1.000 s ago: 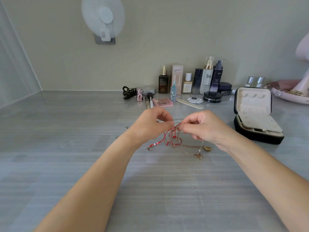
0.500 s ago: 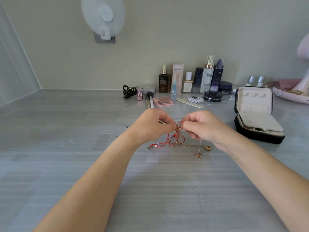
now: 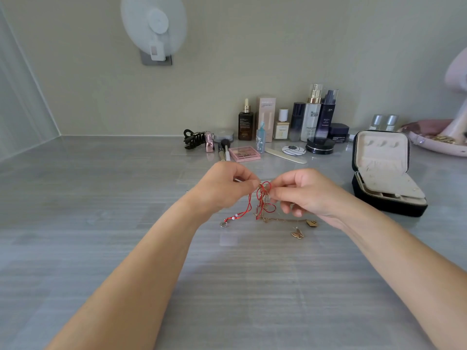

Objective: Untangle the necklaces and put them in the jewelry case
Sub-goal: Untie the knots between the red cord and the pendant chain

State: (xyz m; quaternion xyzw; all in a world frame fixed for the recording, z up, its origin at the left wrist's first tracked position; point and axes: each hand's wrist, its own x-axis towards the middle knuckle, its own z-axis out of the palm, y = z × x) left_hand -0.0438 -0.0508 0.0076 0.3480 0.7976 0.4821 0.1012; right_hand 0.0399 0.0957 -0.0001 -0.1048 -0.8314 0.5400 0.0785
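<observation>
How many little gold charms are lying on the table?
2: a butterfly charm nearest the person, and a second charm just beyond it, beside the right hand. The tangle may hide more.

Beige wall (image 3: 278,46), round white fan (image 3: 154,26) mounted high, grey streaked tabletop (image 3: 101,223), soft even light

Bare left hand (image 3: 224,191), right hand (image 3: 311,196), forearms (image 3: 141,270)

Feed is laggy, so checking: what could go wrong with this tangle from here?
Left hand and right hand pinch the knot of red cord and gold chain; pulling apart may tighten it or snap the chain.
The butterfly pendant lies on the table and could snag a loop.
</observation>
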